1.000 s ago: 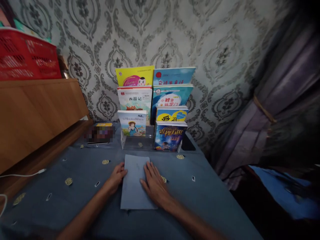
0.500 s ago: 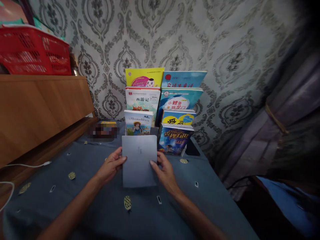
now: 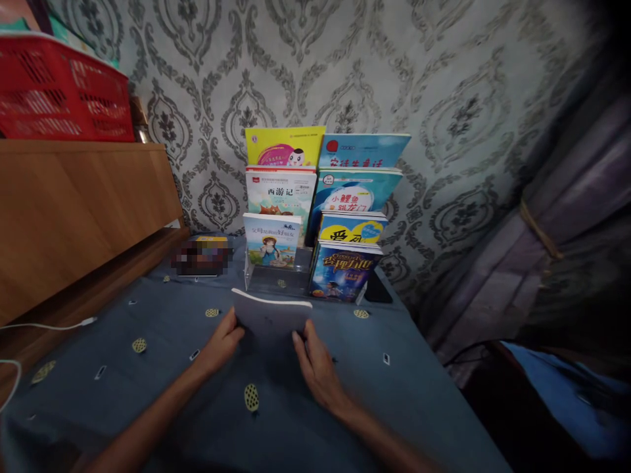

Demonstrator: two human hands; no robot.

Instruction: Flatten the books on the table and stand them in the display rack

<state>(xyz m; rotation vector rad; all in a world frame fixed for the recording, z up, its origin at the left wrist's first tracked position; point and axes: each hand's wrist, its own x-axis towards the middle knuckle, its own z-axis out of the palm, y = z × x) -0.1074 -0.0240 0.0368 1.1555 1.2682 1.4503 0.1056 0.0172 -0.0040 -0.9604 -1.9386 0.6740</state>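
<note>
A thin grey-blue book (image 3: pixel 270 316) is held between both hands just above the blue tablecloth (image 3: pixel 148 394), tilted so its white page edge faces the stand. My left hand (image 3: pixel 223 343) grips its left edge and my right hand (image 3: pixel 315 361) grips its right edge, fingers closed on it. Right behind it stands a clear tiered book stand (image 3: pixel 276 284) with an empty front-left slot. The slot behind that holds a small picture book (image 3: pixel 271 240).
More children's books fill the stand, a dark blue one (image 3: pixel 342 272) at front right. A wooden headboard (image 3: pixel 73 210) with a red basket (image 3: pixel 59 92) on top lies left. A white cable (image 3: pixel 49 325) trails on the left. A dark curtain (image 3: pixel 566 230) hangs right.
The book lay flat on the cloth under both hands, was lifted upright facing me, and is now tipped forward and lower, close to the stand's front slot.
</note>
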